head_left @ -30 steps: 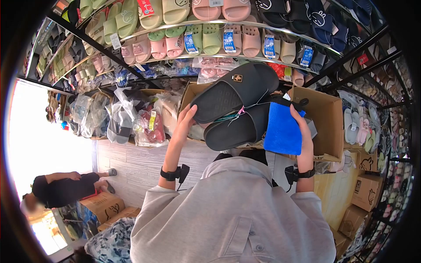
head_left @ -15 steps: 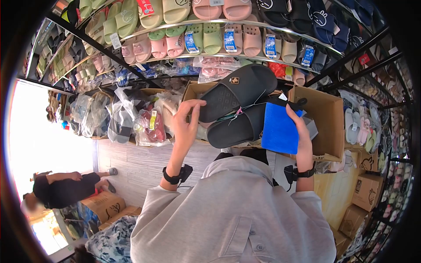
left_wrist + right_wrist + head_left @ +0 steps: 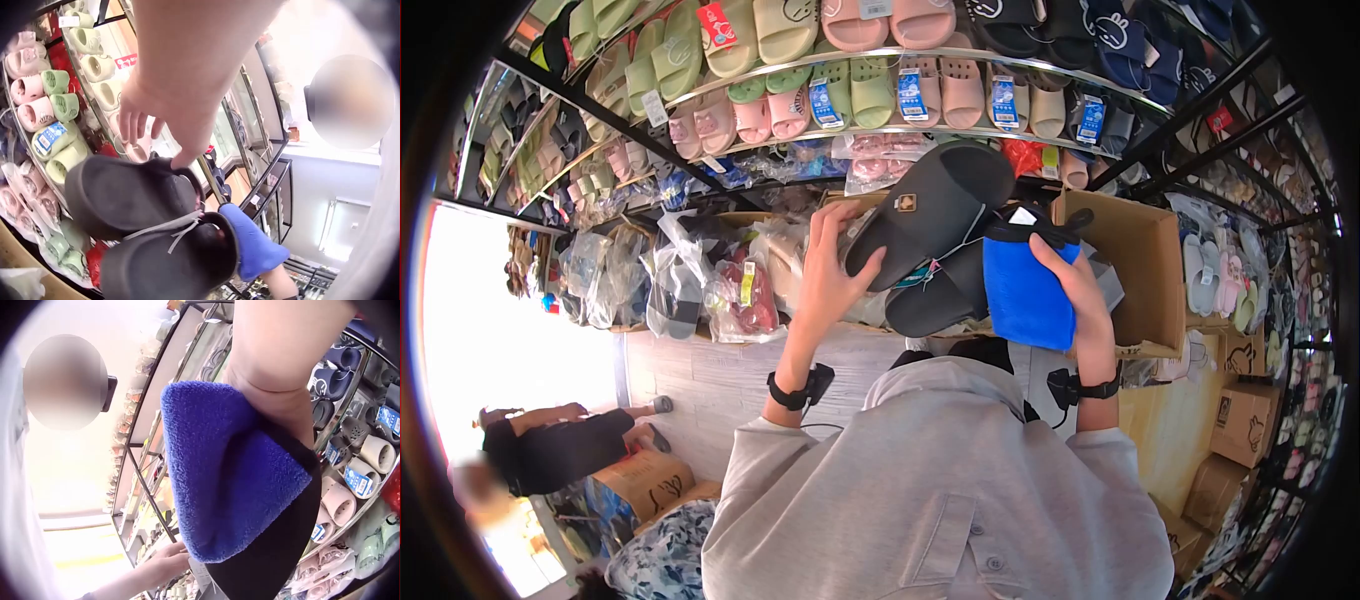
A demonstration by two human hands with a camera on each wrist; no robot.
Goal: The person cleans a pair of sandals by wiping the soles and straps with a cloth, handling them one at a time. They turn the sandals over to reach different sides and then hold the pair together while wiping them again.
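A pair of black slide slippers (image 3: 945,205), joined by a thin tie with a tag, is held up in front of the person, tilted. At its left end is the left hand (image 3: 828,280), thumb on the near side and fingers round the far edge of the upper slipper. The right hand (image 3: 1080,300) holds a blue cloth (image 3: 1025,292) against the right end of the pair, thumb over the cloth. In the right wrist view the folded blue cloth (image 3: 212,469) covers much of that hand and lies over a dark sole.
An open cardboard box (image 3: 1130,270) stands under and right of the slippers. Shelves of slippers (image 3: 870,95) rise ahead. Bagged slippers (image 3: 745,285) lie to the left. Stacked cartons (image 3: 1240,425) are at right, and another person (image 3: 560,445) is at lower left.
The left hand came off the slipper's end, then took hold of it again with the thumb in front. The slippers have tilted and shifted slightly left; the right hand stays with the cloth.
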